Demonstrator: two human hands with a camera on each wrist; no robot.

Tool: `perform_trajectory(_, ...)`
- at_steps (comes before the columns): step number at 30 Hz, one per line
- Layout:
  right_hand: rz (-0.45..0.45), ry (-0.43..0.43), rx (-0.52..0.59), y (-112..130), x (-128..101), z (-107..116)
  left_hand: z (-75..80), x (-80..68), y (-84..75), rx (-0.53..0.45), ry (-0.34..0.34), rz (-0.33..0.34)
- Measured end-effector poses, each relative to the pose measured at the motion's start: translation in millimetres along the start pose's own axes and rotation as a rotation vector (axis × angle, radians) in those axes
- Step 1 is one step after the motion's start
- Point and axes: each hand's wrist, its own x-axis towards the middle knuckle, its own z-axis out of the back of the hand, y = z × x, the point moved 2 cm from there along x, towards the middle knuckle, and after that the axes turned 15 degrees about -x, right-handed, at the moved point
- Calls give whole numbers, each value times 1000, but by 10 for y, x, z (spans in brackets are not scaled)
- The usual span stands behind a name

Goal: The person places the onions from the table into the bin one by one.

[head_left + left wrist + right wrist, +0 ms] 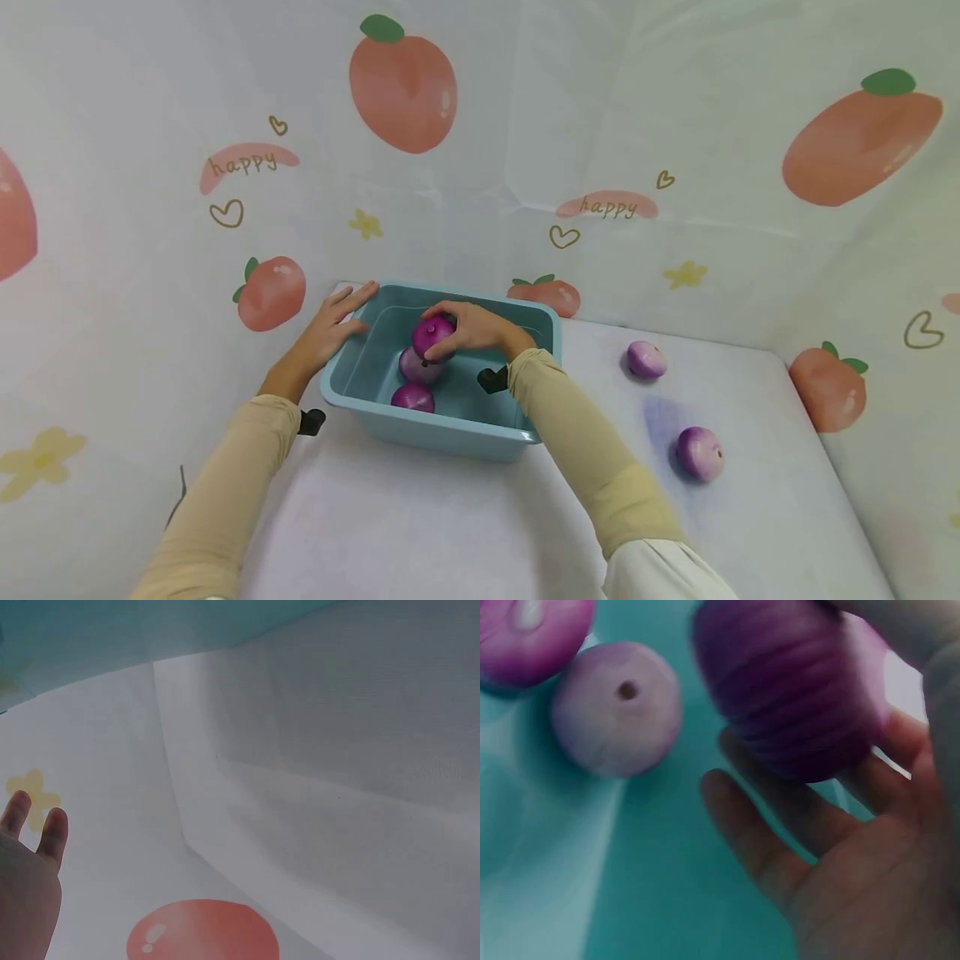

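A teal plastic basin (442, 435) stands on the white-covered table. Inside it my right hand (480, 327) grips a magenta onion (432, 338) between thumb and fingers, held above the basin's floor. The right wrist view shows this ridged onion (784, 694) against the fingers. Below it lie a paler onion (417, 368) and another magenta onion (412, 398). My left hand (330, 327) rests on the basin's left rim with its fingers extended. Only part of that hand (30, 885) enters the left wrist view.
Right of the basin, two more purple-and-white onions lie on the table: one farther back (647, 361), one nearer (700, 454). A white cloth wall (480, 167) printed with fruit stands close behind the basin. The table (420, 533) extends in front.
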Motion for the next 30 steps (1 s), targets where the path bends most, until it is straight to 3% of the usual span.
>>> perform_trajectory(8,-98,251,-194,-86,-11,-154,-2,-12,4,13,0,20)
perform_trajectory(14,-127,412,-196,-114,-40,-221,-4,-6,-2,24,0,24)
perform_trajectory(24,-140,474,-158,-118,-51,-258,-3,-14,5,19,4,40)
perform_trajectory(30,-159,494,-66,-100,-68,-259,1,3,4,16,5,39)
